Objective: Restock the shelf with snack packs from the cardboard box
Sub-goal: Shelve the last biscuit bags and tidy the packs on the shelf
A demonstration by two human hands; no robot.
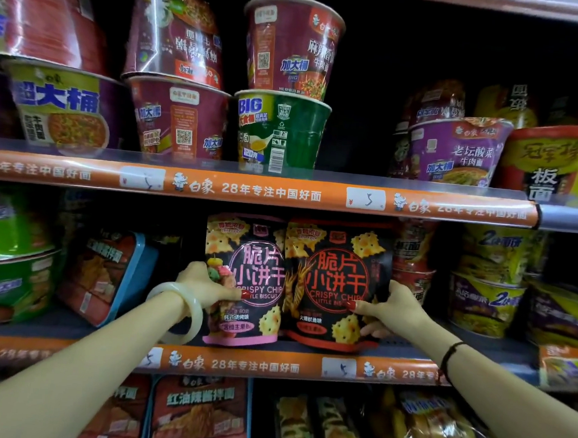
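Observation:
Two black biscuit packs stand upright side by side on the middle shelf (304,365). The pink-trimmed pack (254,250) is on the left, and my left hand (204,283) grips its left edge with the thumb across the front. The red-trimmed pack (336,253) is on the right; my right hand (392,310) holds its right edge, thumb on the front. The two packs touch each other in the middle. The cardboard box is out of view.
Instant noodle bowls (283,81) are stacked on the upper shelf. More bowls (483,301) crowd the middle shelf to the right, and flat noodle trays (106,274) lean at the left. Trays and bagged noodles fill the lower shelf (198,414).

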